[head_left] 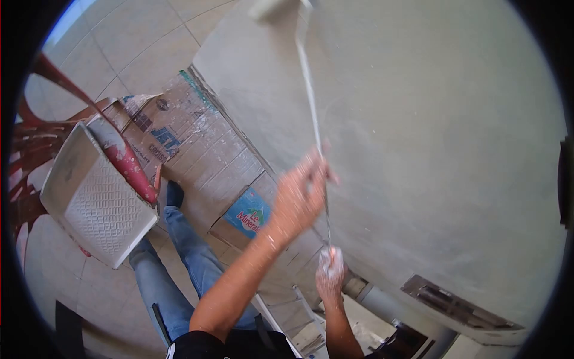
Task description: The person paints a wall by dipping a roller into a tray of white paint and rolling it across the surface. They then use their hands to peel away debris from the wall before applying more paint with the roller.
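- Nearest to the person, the right hand (330, 274) is raised in front of the chest, wrist bent back, fingers wrapped shut around the bottom end of a thin roller pole (313, 113). The hand is speckled with pale paint.
- Just above it, the left hand (301, 194) reaches up on an outstretched forearm, with the elbow low near the dark shirt. Its fingers are closed around the same pole a little higher up; the hand is blurred, so the exact finger placement is hard to make out.
- The pole runs up and slightly left from the two grips, close along the grey wall (430, 149), and is streaked with white.
- At the far top end sits the paint roller (272, 8), pressed to or just beside the wall at the upper edge of the view, well apart from both hands.
- Below the arms, legs in blue jeans (179, 263) stand on what looks like a ladder step (281, 323).
- To the left, a white paint tray (95, 197) with a ribbed bed is perched on a red frame.
- Farther down, flattened cardboard (197, 143) covers the tiled floor along the foot of the wall.
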